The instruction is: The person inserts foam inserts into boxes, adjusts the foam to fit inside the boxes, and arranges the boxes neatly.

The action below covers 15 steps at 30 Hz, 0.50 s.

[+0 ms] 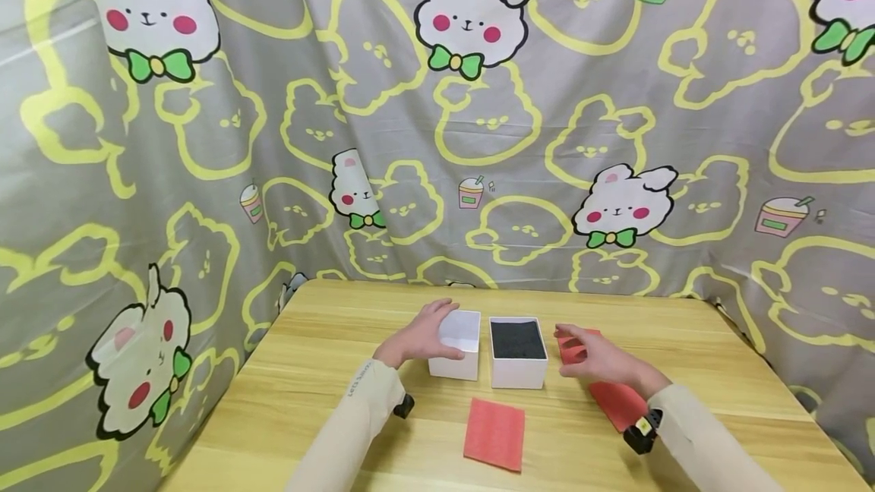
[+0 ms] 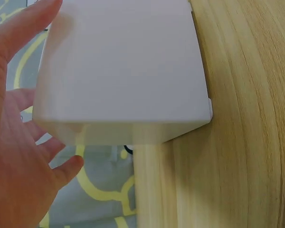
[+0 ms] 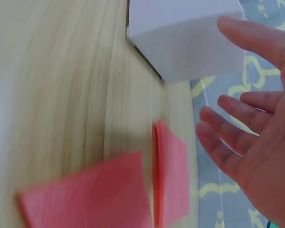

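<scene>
We see the dark-filled box [image 1: 518,374] just left of the right hand [image 1: 598,357], spread and holding nothing. The left hand [image 1: 425,336], spread too, borders the other box [image 1: 454,367].

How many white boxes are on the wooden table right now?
2. One white box is beside the left hand; the other, topped by a black insert, stands between that box and the right hand. No others appear hidden.

Left hand [image 2: 23,164], thumb [image 2: 28,24] at edge of white box [image 2: 123,61], wooden table [image 2: 247,118], yellow-patterned cloth [image 2: 104,173]
</scene>
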Each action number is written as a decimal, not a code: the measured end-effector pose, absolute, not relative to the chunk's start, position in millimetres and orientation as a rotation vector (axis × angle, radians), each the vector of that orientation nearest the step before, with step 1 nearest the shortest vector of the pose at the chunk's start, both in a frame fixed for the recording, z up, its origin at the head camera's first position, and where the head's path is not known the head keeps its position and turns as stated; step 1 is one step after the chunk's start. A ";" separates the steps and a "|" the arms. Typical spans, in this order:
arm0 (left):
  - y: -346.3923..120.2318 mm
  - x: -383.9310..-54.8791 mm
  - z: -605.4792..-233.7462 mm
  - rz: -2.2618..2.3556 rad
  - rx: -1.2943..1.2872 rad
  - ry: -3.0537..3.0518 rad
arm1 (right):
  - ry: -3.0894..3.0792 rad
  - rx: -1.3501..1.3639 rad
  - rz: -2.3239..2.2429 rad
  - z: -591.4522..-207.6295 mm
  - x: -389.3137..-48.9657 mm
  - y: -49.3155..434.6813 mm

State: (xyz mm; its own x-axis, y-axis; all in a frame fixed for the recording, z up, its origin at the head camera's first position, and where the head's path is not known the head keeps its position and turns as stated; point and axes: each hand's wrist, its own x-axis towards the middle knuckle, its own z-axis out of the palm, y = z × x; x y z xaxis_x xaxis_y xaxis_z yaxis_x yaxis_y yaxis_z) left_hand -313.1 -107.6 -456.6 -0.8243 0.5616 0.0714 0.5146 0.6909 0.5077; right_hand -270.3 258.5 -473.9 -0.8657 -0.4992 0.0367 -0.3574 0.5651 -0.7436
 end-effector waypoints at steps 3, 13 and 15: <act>-110.3 -312.9 -458.6 0.819 0.881 2.808 | 2.686 -0.715 -1.126 -471.4 -262.0 269.5; -116.6 -315.1 -462.4 0.849 0.847 2.793 | 2.759 -0.780 -0.926 -471.1 -240.2 303.9; -117.5 -314.4 -461.3 0.858 0.856 2.789 | 2.800 -0.796 -0.840 -472.1 -236.9 308.1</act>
State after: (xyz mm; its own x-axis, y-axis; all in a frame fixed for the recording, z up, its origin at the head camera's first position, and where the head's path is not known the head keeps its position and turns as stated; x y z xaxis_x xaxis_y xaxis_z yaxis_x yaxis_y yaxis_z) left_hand -314.4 -117.5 -461.3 -0.8369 0.5434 0.0660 0.4866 0.6833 0.5444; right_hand -236.9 308.1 -472.1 -0.8561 -0.5151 0.0421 -0.4531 0.7090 -0.5404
